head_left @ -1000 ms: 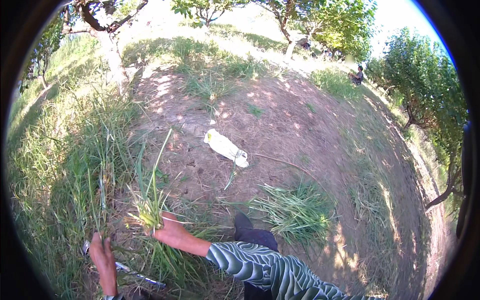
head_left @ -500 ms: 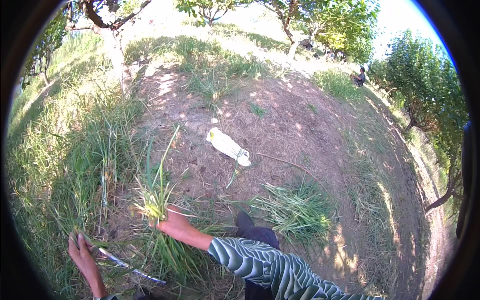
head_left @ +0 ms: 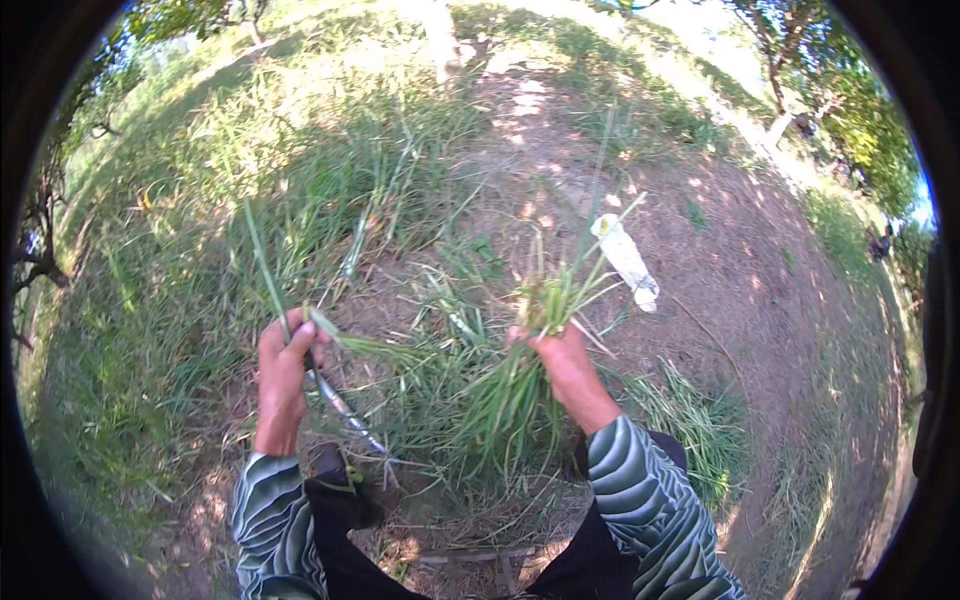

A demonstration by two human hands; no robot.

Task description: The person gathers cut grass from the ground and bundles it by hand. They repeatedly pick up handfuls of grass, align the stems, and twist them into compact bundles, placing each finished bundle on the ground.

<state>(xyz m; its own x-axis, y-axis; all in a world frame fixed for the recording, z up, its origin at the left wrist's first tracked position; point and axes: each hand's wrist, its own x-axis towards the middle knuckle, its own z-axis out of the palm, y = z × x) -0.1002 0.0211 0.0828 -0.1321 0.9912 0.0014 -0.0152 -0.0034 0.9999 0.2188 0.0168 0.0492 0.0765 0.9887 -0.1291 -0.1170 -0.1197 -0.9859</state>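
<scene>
My right hand [head_left: 572, 372] is closed round a thick bunch of cut grass [head_left: 510, 410], its pale stem ends upward and the green blades hanging below. At the left, my left hand [head_left: 282, 378] has its fingers pressed on a few long grass blades [head_left: 268, 262], one of which sticks up past the fist. From under that hand a thin silver-and-blue rod [head_left: 345, 408] slants down toward my shoe; I cannot make out its other end or whether the fingers hold it. Loose grass [head_left: 432, 350] lies between the two hands.
A crumpled white bag [head_left: 628, 262] lies on the bare soil beyond my right hand. A heap of cut grass [head_left: 705, 425] is right of my knee. Tall standing grass [head_left: 170, 300] fills the left side. Trees [head_left: 780, 60] stand farther off, with a person [head_left: 880, 243] at the far right.
My view has swung left, so bag and heap appear farther right. My left hand has come up and in, with grass blades in its fingers. The right hand still grips the bunch.
</scene>
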